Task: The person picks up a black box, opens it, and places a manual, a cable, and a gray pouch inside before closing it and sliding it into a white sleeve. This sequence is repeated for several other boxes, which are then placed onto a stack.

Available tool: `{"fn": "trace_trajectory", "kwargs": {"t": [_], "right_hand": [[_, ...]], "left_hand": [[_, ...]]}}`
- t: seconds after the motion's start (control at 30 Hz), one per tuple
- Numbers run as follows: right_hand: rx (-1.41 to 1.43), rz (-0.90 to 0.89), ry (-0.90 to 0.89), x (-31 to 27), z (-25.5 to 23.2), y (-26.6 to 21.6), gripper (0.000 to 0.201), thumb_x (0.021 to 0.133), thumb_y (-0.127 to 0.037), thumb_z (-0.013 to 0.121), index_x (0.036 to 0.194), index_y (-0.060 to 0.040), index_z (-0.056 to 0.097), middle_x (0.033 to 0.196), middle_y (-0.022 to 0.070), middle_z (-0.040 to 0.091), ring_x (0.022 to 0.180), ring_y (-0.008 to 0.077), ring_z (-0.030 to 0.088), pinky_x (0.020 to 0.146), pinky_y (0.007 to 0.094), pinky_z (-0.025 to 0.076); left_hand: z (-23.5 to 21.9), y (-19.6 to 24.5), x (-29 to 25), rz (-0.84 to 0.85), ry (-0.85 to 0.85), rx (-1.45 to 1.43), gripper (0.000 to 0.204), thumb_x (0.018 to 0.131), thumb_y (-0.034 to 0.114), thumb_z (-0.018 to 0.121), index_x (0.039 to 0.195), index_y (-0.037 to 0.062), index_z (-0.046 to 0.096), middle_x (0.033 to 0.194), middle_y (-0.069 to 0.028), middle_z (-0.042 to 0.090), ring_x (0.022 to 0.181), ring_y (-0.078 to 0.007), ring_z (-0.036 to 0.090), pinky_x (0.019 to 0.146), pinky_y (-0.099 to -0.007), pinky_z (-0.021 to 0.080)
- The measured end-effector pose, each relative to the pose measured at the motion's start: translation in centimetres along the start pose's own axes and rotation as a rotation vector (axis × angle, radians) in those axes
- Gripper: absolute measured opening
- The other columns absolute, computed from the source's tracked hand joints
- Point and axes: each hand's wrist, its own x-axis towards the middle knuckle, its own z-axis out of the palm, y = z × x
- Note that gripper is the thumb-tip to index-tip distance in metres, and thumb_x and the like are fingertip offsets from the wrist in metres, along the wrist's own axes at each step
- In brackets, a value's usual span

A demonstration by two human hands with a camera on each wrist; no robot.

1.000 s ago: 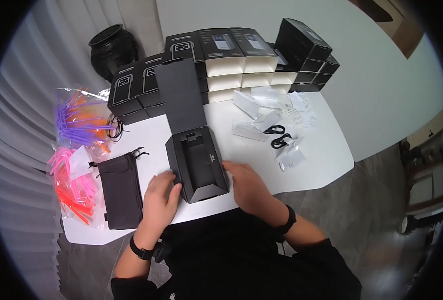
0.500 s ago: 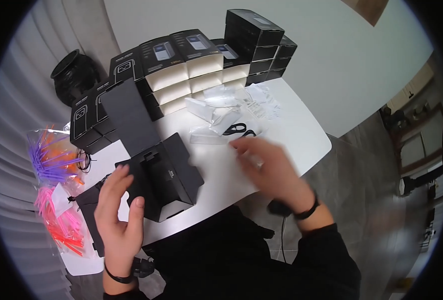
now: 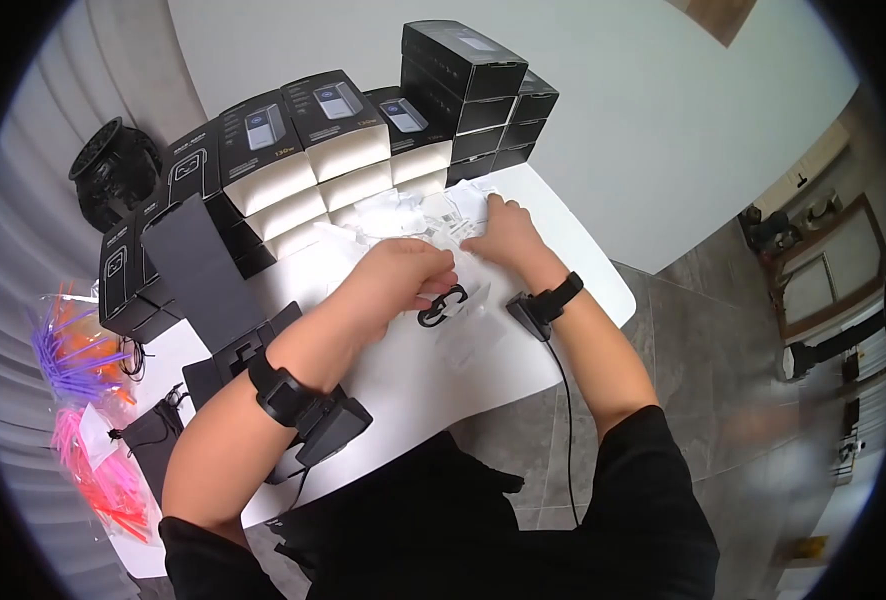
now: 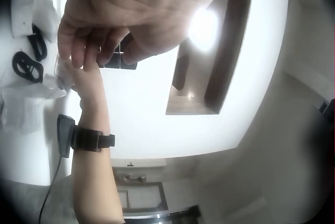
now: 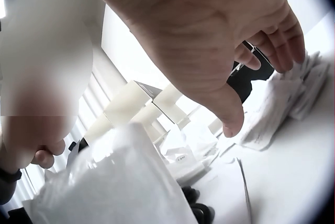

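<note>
Two bare hands over a white table [image 3: 575,242]. The right hand [image 3: 513,238] reaches to the far right part of the table, just over a loose pile of small white packets [image 3: 471,200]; its fingers are apart from the thumb and only gently bent, with nothing in their grasp. In the right wrist view the fingertips overlap the packets, though actual contact cannot be told. The left hand [image 3: 398,275] hangs in front of the pile, its fingers loosely curled and holding nothing visible. Just beneath its fingertips lie black cables [image 3: 443,306], coiled on the table, with a clear bag [image 3: 476,335] on their near side.

Crumpled white bags [image 3: 391,215] lie between the packets and the stacked boxes [image 3: 273,205], which stand along the far edge, several with white ends facing the near side; the tallest stack is at the right. At the left, an open box [image 3: 199,268] has its dark flap raised, and the left forearm hides part of its body. Farther left are a dark pouch [image 3: 153,440], purple strips [image 3: 75,345] and pink strips [image 3: 98,455] in plastic. A black vase [image 3: 115,178] stands beyond the table's far left.
</note>
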Motion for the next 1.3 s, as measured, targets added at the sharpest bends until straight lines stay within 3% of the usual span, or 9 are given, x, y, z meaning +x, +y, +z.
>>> {"fn": "trace_trajectory", "kwargs": {"t": [0.27,0.37,0.47,0.67,0.8,0.9,1.03,1.07,1.3], "right_hand": [[0.155,0.008,0.157,0.9,2.8,1.3,0.068,0.069,-0.027,0.086,0.12,0.0072,0.059,0.108,0.0251,0.068,0.098,0.0366,0.068,0.089,0.0414,0.055],[0.311,0.008,0.098,1.2,2.7,2.1,0.054,0.071,-0.024,0.085,0.112,0.005,0.065,0.095,0.0202,0.071,0.086,0.0302,0.071,0.079,0.0372,0.056],[0.412,0.118,-0.117,0.8,0.2,1.2,0.041,0.071,-0.022,0.082,0.103,0.0,0.07,0.096,0.0168,0.074,0.081,0.0295,0.071,0.081,0.0357,0.056],[1.268,-0.073,-0.237,-5.1,-5.6,-4.5,0.023,0.088,-0.009,0.073,0.108,0.0017,0.069,0.098,0.0062,0.073,0.085,0.0102,0.067,0.076,0.0261,0.054],[1.425,-0.176,-0.346,-10.9,-6.8,-9.4,0.022,0.092,-0.009,0.071,0.111,0.0022,0.067,0.101,0.0067,0.072,0.087,0.011,0.067,0.078,0.0255,0.054],[1.469,-0.199,-0.432,-13.8,-6.0,-12.0,0.023,0.094,-0.012,0.07,0.112,0.002,0.067,0.102,0.007,0.072,0.089,0.0102,0.066,0.079,0.0254,0.053],[1.492,-0.218,-0.5,-16.3,-3.8,-14.3,0.025,0.096,-0.018,0.069,0.112,0.0008,0.067,0.104,0.0059,0.071,0.092,0.0093,0.064,0.08,0.0254,0.052],[1.506,-0.188,-0.528,-16.8,-3.3,-14.8,0.026,0.096,-0.019,0.069,0.113,0.0005,0.067,0.104,0.0055,0.07,0.092,0.0093,0.064,0.08,0.0255,0.052],[1.57,-0.142,-0.656,-20.2,-0.6,-17.4,0.026,0.096,-0.016,0.068,0.117,0.0001,0.064,0.107,0.005,0.069,0.095,0.0098,0.064,0.083,0.0265,0.053]], "left_hand": [[0.2,-2.0,0.0,-0.036,-0.084,-0.07,0.027,0.096,0.031,0.065,0.104,0.0049,0.069,0.104,-0.0067,0.072,0.098,-0.0167,0.067,0.084,-0.0322,0.051],[0.2,-2.3,-0.6,-0.059,-0.07,-0.066,0.023,0.098,0.027,0.062,0.105,0.0069,0.07,0.102,-0.0051,0.073,0.097,-0.0146,0.068,0.083,-0.0302,0.052],[0.1,-2.3,-1.4,-0.059,-0.064,-0.076,0.021,0.099,0.026,0.061,0.105,0.0083,0.07,0.102,-0.0045,0.073,0.097,-0.0136,0.068,0.083,-0.0289,0.051],[0.1,-1.3,-4.9,0.162,0.144,-0.18,0.025,0.102,0.025,0.058,0.11,0.0047,0.07,0.102,-0.0039,0.072,0.099,-0.0123,0.066,0.086,-0.0289,0.05],[-0.3,-1.0,-8.6,0.424,0.178,-0.146,0.024,0.102,0.017,0.057,0.114,-0.0016,0.068,0.095,-0.0019,0.07,0.09,-0.0086,0.063,0.081,-0.026,0.05],[-1.2,-2.3,-11.7,0.439,0.274,0.136,0.021,0.101,0.01,0.058,0.114,-0.0044,0.067,0.087,0.0003,0.067,0.08,-0.0054,0.059,0.074,-0.0221,0.048],[-1.6,-5.2,-14.5,0.478,0.407,0.143,0.019,0.098,0.008,0.063,0.111,-0.0042,0.068,0.065,0.0051,0.054,0.058,-0.0018,0.042,0.054,-0.0221,0.035],[-1.3,-6.1,-14.9,0.51,0.406,-0.025,0.017,0.098,0.007,0.062,0.11,-0.0043,0.067,0.069,0.0042,0.06,0.059,-0.0009,0.045,0.054,-0.0203,0.037],[-2.3,-9.8,-18.6,0.428,0.487,-0.238,0.016,0.1,0.004,0.06,0.111,-0.0063,0.065,0.082,-0.0021,0.07,0.069,-0.0037,0.058,0.064,-0.0197,0.047]]}}
